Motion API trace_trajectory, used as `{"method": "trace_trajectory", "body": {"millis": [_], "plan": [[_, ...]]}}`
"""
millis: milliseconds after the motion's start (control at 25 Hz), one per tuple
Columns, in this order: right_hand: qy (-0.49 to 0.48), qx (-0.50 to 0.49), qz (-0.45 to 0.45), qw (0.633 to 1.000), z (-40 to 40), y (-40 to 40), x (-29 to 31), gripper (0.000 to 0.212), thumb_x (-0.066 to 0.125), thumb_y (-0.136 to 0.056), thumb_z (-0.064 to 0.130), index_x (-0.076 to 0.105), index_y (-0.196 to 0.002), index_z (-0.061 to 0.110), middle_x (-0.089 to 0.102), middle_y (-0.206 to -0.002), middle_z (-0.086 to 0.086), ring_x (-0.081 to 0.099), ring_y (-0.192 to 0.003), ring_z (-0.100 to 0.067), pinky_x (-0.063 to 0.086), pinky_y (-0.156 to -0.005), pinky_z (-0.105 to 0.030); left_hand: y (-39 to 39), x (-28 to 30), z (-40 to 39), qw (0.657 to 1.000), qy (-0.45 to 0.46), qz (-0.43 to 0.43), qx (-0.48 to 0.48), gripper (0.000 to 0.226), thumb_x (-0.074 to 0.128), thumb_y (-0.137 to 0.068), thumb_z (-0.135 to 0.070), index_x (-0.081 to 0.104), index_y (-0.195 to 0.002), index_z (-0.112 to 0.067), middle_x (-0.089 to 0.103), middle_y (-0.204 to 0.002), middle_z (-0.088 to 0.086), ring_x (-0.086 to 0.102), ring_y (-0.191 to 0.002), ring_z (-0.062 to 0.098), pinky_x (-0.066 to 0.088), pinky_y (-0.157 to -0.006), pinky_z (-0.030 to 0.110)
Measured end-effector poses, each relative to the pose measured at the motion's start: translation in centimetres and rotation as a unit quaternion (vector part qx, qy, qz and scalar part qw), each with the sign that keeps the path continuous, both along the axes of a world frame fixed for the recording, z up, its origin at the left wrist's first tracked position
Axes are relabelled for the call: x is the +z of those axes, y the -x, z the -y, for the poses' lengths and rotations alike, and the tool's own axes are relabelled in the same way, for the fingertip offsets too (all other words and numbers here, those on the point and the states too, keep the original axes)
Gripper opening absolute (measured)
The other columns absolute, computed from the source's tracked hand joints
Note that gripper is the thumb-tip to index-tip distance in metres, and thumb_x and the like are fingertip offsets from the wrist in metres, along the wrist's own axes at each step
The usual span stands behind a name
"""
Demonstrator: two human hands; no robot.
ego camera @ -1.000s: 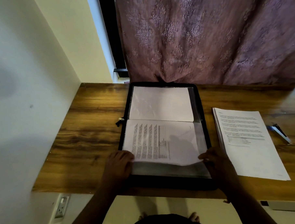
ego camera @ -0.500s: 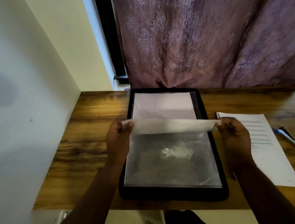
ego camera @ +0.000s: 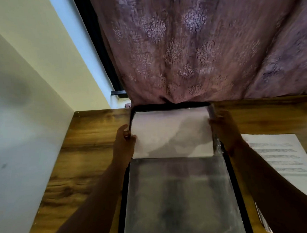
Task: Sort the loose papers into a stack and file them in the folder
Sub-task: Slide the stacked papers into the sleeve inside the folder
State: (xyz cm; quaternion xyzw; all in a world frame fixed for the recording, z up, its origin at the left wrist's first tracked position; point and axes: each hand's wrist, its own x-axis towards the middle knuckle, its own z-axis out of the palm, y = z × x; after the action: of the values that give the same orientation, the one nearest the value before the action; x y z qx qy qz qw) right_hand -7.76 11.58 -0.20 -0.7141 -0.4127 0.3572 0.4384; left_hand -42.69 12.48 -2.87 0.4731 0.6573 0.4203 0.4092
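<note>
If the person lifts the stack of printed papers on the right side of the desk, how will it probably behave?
The stack of papers is probably floppy: it looks thin and lies flat on the desk. The sheets seem loose, with no clip visible, so they may slide apart. It probably feels light.
</note>
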Motion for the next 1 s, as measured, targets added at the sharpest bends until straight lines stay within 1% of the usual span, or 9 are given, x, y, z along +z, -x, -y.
{"method": "trace_trajectory", "body": {"millis": [80,160,240,320,400,480,560,680,1000], "plan": [[0.055,0.066,0.104,0.991,0.3,0.1,-2.9,0.057,0.071,-0.086,0.025,0.048,-0.137,0.015,0.055,-0.126,-0.006,0.055,-0.114,-0.029,0.048,-0.090,-0.039,0.2,-2.4,-0.6,0.977,0.000,-0.196,-0.082,0.048,0.063,-0.088,-0.014,0.052,-0.135,-0.016,0.057,-0.131,0.011,0.057,-0.117,0.029,0.048,-0.102,0.046],[0.066,0.114,0.277,0.952,1.5,1.0,-5.6,0.060,0.066,-0.090,0.020,0.043,-0.144,0.010,0.044,-0.143,-0.016,0.045,-0.128,-0.034,0.037,-0.108,-0.045,-0.5,-4.5,0.4,0.913,-0.017,-0.383,-0.141,0.047,0.053,-0.093,-0.022,0.053,-0.139,-0.011,0.046,-0.144,0.019,0.047,-0.129,0.037,0.040,-0.108,0.045],[0.014,0.127,0.409,0.904,3.4,1.9,-7.3,0.054,0.062,-0.093,0.020,0.047,-0.143,0.005,0.034,-0.152,-0.023,0.039,-0.134,-0.042,0.031,-0.112,-0.047,-1.0,-5.7,2.0,0.870,-0.064,-0.465,-0.152,0.052,0.039,-0.094,-0.027,0.049,-0.142,-0.009,0.038,-0.151,0.024,0.042,-0.132,0.043,0.039,-0.106,0.050],[0.006,0.125,0.445,0.887,4.2,1.9,-7.7,0.053,0.059,-0.095,0.024,0.047,-0.143,0.006,0.023,-0.158,-0.024,0.034,-0.137,-0.043,0.032,-0.112,-0.048,-1.4,-5.9,2.4,0.859,-0.058,-0.485,-0.151,0.054,0.035,-0.096,-0.028,0.045,-0.145,-0.008,0.029,-0.156,0.024,0.037,-0.136,0.043,0.039,-0.106,0.054],[0.022,0.125,0.430,0.894,4.9,2.0,-7.8,0.052,0.055,-0.097,0.031,0.047,-0.143,0.008,0.014,-0.161,-0.022,0.024,-0.143,-0.042,0.030,-0.113,-0.051,-1.9,-5.1,2.5,0.850,-0.060,-0.500,-0.157,0.054,0.032,-0.099,-0.032,0.045,-0.144,-0.005,0.024,-0.158,0.025,0.031,-0.142,0.043,0.036,-0.110,0.055],[0.021,0.140,0.429,0.892,6.5,2.6,-7.6,0.055,0.045,-0.098,0.041,0.045,-0.144,0.012,0.011,-0.163,-0.017,0.016,-0.147,-0.040,0.026,-0.117,-0.053,-2.8,-4.7,3.7,0.834,-0.079,-0.515,-0.183,0.058,0.033,-0.098,-0.038,0.045,-0.144,-0.006,0.023,-0.160,0.022,0.023,-0.147,0.040,0.025,-0.116,0.054],[0.034,0.167,0.442,0.881,9.1,3.8,-7.3,0.063,0.032,-0.096,0.051,0.034,-0.151,0.019,0.010,-0.164,-0.012,0.008,-0.150,-0.035,0.017,-0.120,-0.052,-4.1,-4.6,6.1,0.817,-0.095,-0.522,-0.227,0.060,0.035,-0.097,-0.040,0.041,-0.148,-0.008,0.021,-0.161,0.018,0.016,-0.150,0.036,0.018,-0.120,0.053],[0.056,0.188,0.469,0.861,13.6,5.7,-7.1,0.068,0.016,-0.097,0.055,0.017,-0.156,0.022,0.008,-0.164,-0.006,0.000,-0.151,-0.029,0.011,-0.122,-0.050,-5.4,-4.6,10.9,0.796,-0.099,-0.526,-0.282,0.062,0.038,-0.097,-0.042,0.036,-0.151,-0.010,0.020,-0.162,0.017,0.014,-0.151,0.035,0.019,-0.119,0.056],[0.100,0.238,0.493,0.831,22.0,8.1,-6.7,0.068,0.022,-0.099,0.055,0.013,-0.157,0.020,0.004,-0.163,-0.007,0.001,-0.151,-0.026,-0.001,-0.120,-0.045,-7.5,-4.7,20.5,0.752,-0.099,-0.533,-0.374,0.068,0.038,-0.093,-0.057,0.046,-0.145,-0.013,0.035,-0.156,0.017,0.028,-0.146,0.035,0.013,-0.113,0.056]]}}
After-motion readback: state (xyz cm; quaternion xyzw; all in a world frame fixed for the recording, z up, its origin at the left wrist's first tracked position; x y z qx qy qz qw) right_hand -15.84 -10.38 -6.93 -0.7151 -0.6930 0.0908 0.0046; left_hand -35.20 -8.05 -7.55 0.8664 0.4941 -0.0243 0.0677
